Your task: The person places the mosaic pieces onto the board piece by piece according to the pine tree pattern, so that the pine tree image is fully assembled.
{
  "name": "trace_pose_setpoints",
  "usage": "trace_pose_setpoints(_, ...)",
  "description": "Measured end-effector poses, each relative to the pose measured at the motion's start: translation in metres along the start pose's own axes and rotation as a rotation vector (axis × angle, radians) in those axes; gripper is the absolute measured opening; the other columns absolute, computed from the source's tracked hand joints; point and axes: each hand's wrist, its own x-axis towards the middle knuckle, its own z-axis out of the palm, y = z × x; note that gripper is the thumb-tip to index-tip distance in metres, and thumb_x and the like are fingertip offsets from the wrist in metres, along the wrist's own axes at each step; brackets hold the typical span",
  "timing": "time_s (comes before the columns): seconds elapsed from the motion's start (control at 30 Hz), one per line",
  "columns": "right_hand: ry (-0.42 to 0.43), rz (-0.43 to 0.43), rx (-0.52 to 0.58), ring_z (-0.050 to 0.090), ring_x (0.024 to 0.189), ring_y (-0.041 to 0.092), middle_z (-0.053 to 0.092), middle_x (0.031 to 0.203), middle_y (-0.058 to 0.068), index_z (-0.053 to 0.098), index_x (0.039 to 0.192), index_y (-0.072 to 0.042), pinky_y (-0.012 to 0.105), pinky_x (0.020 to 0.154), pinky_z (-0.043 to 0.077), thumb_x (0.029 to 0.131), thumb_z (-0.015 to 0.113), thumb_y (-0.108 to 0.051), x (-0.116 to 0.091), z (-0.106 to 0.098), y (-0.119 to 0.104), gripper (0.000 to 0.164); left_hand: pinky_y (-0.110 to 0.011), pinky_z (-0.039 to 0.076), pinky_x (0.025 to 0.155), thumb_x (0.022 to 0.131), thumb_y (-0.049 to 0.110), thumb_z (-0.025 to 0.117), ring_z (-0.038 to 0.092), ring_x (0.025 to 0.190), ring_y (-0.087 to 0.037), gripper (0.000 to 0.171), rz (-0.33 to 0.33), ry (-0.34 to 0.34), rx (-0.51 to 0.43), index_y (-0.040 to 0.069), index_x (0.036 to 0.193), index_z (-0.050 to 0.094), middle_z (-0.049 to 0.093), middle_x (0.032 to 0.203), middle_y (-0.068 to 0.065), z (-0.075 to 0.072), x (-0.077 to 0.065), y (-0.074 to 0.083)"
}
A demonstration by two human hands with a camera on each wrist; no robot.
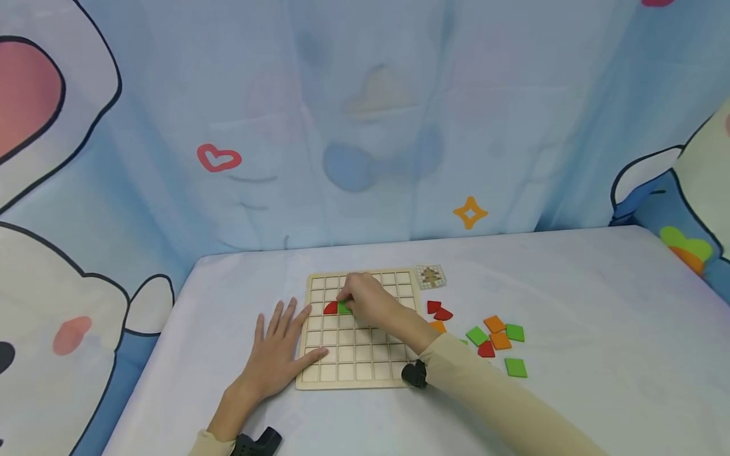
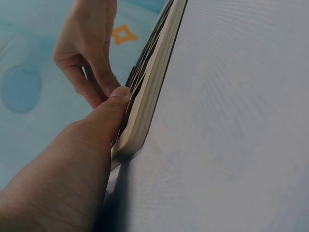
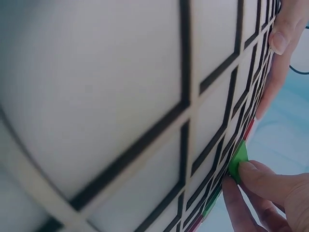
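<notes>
A wooden grid board [image 1: 353,372] lies on the table. My right hand [image 1: 371,301] is over its upper middle, pinching a green square tile [image 3: 237,162] between thumb and fingers at the grid. Beside that tile, a red rounded piece [image 1: 331,308] sits in a cell to the left. Another green piece [image 3: 211,202] and a red piece [image 3: 195,223] show farther along the grid in the right wrist view. With fingers spread, my left hand [image 1: 276,358] rests at the board's left edge, its thumb [image 2: 120,94] on the rim.
Right of the board lie loose red pieces [image 1: 441,314], orange squares [image 1: 500,341] and green squares [image 1: 516,367]. A small pattern card [image 1: 431,277] touches the board's upper right corner. A patterned blue curtain [image 1: 365,126] hangs behind the white table [image 1: 599,316].
</notes>
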Motion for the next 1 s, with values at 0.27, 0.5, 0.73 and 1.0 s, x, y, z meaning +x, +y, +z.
trace_pose_setpoints(0.27,-0.007,0.026,0.011,0.071,0.101,0.032,0.072,0.102,0.016,0.08,0.105,0.006,0.035,0.083,0.062,0.09,0.073,0.014,0.0,0.001,-0.003,0.017,-0.072,-0.002,0.121,0.098,0.061,0.06,0.008,0.16,-0.043,0.087,0.005,-0.007,-0.011,0.016,0.166,0.032,0.02,0.173,-0.018,-0.001,-0.001,0.0)
trace_pose_setpoints(0.5,-0.009,0.029,0.003,0.072,0.104,0.032,0.072,0.105,0.017,0.079,0.104,0.007,0.035,0.084,0.062,0.091,0.071,0.015,0.001,0.002,-0.003,0.017,-0.073,-0.001,0.121,0.098,0.061,0.061,0.01,0.16,-0.044,0.086,0.008,0.002,-0.016,0.015,0.165,0.033,0.021,0.172,-0.019,-0.002,-0.002,0.001)
trace_pose_setpoints(0.73,-0.018,0.061,-0.06,0.072,0.106,0.034,0.074,0.108,0.019,0.079,0.104,0.008,0.035,0.087,0.061,0.091,0.07,0.016,0.002,0.001,-0.01,0.017,-0.073,-0.001,0.121,0.098,0.061,0.061,0.01,0.16,-0.043,0.086,0.012,-0.001,-0.015,0.016,0.166,0.032,0.021,0.172,-0.019,-0.001,-0.001,0.0)
trace_pose_setpoints(1.0,-0.016,0.026,-0.14,0.071,0.102,0.034,0.073,0.104,0.02,0.079,0.1,0.009,0.037,0.087,0.061,0.091,0.064,0.022,0.001,0.003,-0.013,0.022,-0.073,-0.001,0.121,0.097,0.061,0.061,0.01,0.16,-0.043,0.086,0.007,0.0,-0.017,0.015,0.165,0.033,0.021,0.172,-0.019,-0.002,-0.001,0.001)
